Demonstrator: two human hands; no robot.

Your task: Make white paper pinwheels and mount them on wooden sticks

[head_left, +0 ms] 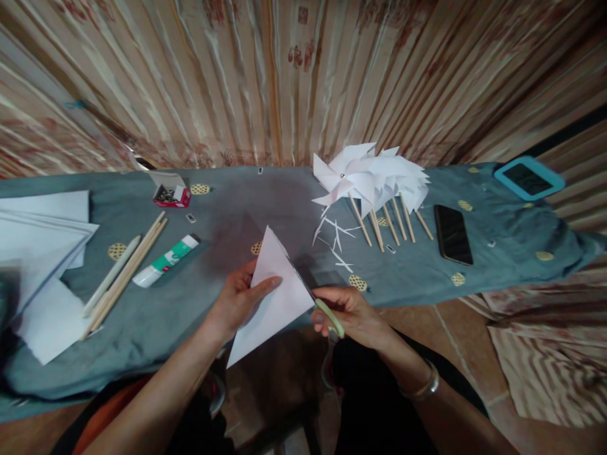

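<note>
A white sheet of paper folded to a triangle [277, 309] is pinched in my left hand [239, 296], thumb on top and fingers beneath. My right hand [353, 313] is closed around the pale green handles of a pair of scissors [331, 317]. The scissor blades lie along the triangle's right edge, partly hidden by the paper. Beyond my right hand, thin paper strips [337, 235] lie loose on the cloth. Several white paper pinwheels [348, 177] with wooden sticks rest in an overlapping row behind them.
A glue stick [167, 260], wooden sticks [124, 273], an open red box [171, 194] of small metal pieces and white paper sheets [47, 253] lie on the left. At right are a black phone [453, 234] and a blue-framed device [530, 178]. Grey-green cloth [265, 189] covers the table; a curtain hangs behind.
</note>
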